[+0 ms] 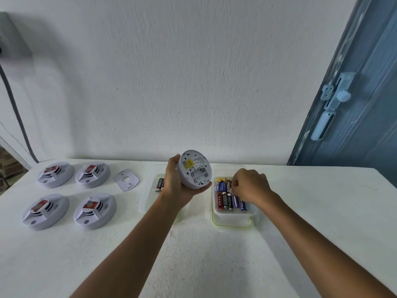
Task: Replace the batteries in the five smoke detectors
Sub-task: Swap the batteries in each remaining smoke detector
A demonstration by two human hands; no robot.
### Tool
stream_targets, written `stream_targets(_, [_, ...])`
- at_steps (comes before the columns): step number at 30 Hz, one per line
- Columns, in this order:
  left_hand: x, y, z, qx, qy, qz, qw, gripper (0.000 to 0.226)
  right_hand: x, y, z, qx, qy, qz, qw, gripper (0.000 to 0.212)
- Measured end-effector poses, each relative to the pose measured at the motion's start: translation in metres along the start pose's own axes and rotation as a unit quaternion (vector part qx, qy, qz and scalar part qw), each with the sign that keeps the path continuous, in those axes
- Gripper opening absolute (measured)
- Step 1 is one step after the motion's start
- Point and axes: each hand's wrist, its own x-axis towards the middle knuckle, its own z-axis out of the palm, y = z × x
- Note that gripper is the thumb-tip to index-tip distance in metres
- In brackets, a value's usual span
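White table [214, 265], four detectors [71, 194] at left w/ red labels, unreadable. Left hand [176, 186] cups the fifth detector [194, 169], back facing cam, battery bay empty. Right hand [249, 186] is nearer the tray of batteries [229, 201], fingers curled, pinching one. Batteries lie long axis toward/away from the person. "CELL" readable; "Eveready" prob.

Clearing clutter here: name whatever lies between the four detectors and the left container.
In the head view, only a white mounting plate lies between the four detectors and the left container; otherwise bare table.
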Motion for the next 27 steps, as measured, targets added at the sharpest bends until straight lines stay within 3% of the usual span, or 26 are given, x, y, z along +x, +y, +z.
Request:
stream_targets(4, [0.0, -0.001, -0.001, 0.003, 0.002, 0.002, 1.0, 0.043, 0.003, -0.007, 0.008, -0.143, 0.02, 0.009, 0.989, 0.013])
stream_targets(7, [-0.003, 0.001, -0.002, 0.006, 0.003, 0.006, 1.0, 0.042, 0.002, -0.011, 0.013, -0.186, 0.035, -0.005, 0.982, 0.018])
stream_targets(11, [-0.009, 0.023, -0.013, 0.001, 0.0, 0.035, 0.999, 0.045, 0.008, -0.023, 0.013, -0.074, 0.09, -0.06, 0.991, 0.008])
stream_targets(14, [-0.014, 0.049, -0.031, -0.011, 0.001, 0.079, 0.997, 0.045, 0.009, -0.049, 0.01, 0.07, 0.102, -0.138, 0.983, 0.021])
stream_targets(18, [-0.017, 0.079, -0.061, -0.025, 0.021, 0.107, 0.994, 0.044, 0.016, -0.097, 0.014, 0.123, 0.018, -0.249, 0.961, 0.026])
stream_targets(22, [-0.017, 0.092, -0.084, -0.031, 0.041, 0.109, 0.993, 0.042, 0.026, -0.136, 0.025, -0.006, -0.045, -0.274, 0.961, 0.026])
stream_targets(27, [-0.014, 0.095, -0.099, -0.037, 0.05, 0.091, 0.994, 0.04, 0.027, -0.166, 0.035, -0.121, -0.216, -0.258, 0.934, 0.024])
